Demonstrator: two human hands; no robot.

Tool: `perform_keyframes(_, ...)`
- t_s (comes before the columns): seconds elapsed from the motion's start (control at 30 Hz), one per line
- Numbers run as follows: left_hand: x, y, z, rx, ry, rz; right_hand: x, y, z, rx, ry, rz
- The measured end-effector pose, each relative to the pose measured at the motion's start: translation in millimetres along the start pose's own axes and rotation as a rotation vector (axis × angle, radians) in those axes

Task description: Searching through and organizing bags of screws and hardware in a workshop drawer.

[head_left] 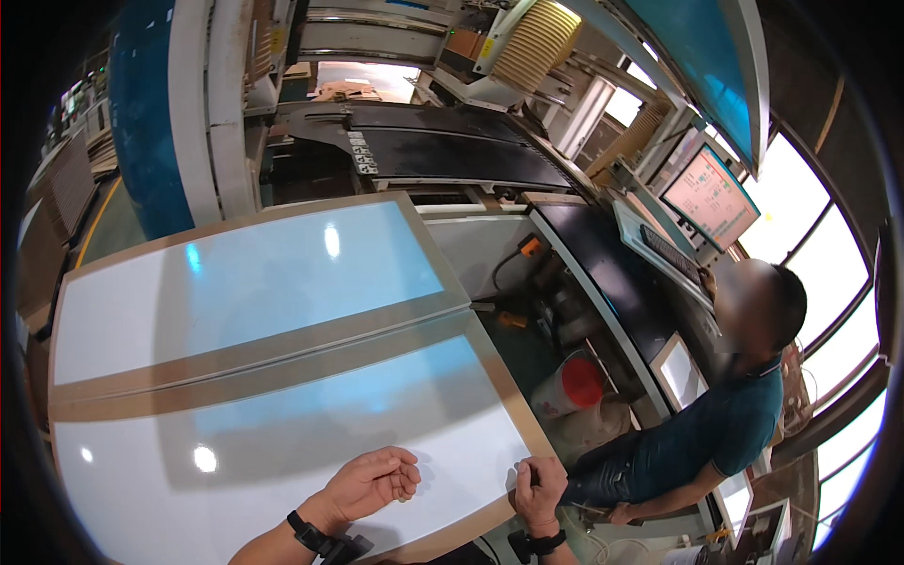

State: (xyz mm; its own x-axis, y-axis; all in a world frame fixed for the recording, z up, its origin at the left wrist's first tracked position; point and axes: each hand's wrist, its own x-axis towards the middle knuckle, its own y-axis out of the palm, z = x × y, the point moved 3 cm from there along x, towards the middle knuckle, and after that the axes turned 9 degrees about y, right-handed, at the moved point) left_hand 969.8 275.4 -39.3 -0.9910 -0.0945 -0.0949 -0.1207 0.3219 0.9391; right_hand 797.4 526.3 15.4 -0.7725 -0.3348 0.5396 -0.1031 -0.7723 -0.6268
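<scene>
Two large glossy white panels with brown borders lie side by side in front of me, the far panel (273, 282) and the near panel (311, 424). Above the front part of the near one is my left hand (375, 482), palm turned inward and fingers loosely curled, with nothing visible in it. My right hand (540, 488) is closed at that panel's right border, close to the front corner. Its curled fingers hide whatever they may hold, and I cannot tell whether they grip the edge. Dark bands circle both wrists.
A large machine with a black bed (443, 155) stands beyond the panels. At the right, a person (697, 424) in a dark teal shirt stands by a keyboard (670, 254) and a screen (713, 198). A red-and-white bucket (570, 384) sits on the floor between.
</scene>
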Motion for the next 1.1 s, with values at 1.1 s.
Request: perform_keyframes(1.1,-1.5,-2.8,1.3,0.028,-0.006,-0.019,-2.9,0.8,-3.0,0.025,0.025,-0.014)
